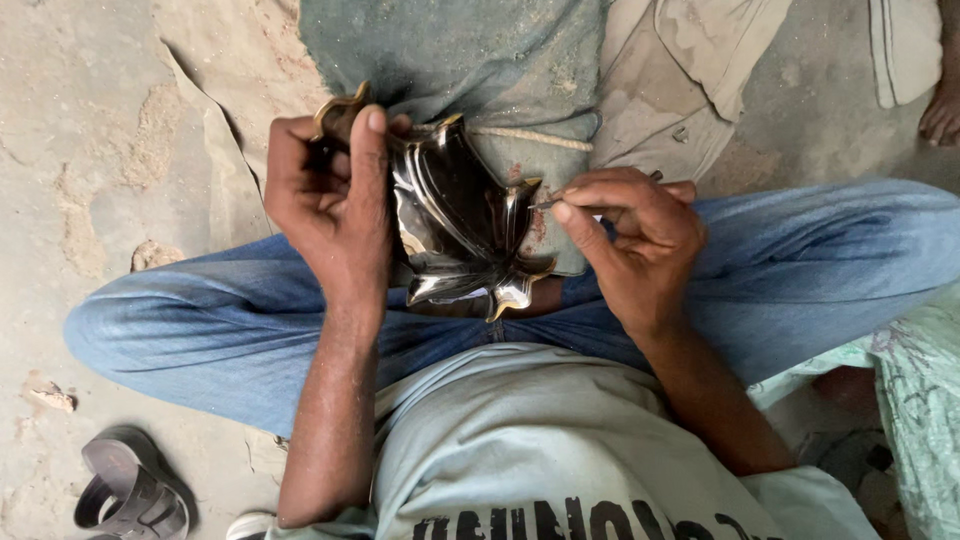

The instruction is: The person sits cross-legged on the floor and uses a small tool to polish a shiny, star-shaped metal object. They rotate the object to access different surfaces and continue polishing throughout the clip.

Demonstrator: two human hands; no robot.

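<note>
One leaf-shaped metal piece (460,225) rests over the person's lap, above the crossed jeans, its points brass-edged and its ribs polished dark. The left hand (335,205) is clamped around the piece's left edge, thumb pressed over the top. The right hand (625,240), just right of the piece, pinches one thin metal tool (548,203) between thumb and fingers, its tip touching a right-hand point of the leaf. The tool could probably skid off that narrow point — the surface looks slick — and scratch the polish or jab the holding fingers. One dusty green cloth (470,60) lies beyond the piece; one black sandal (135,490) sits well below-left of it.
</note>
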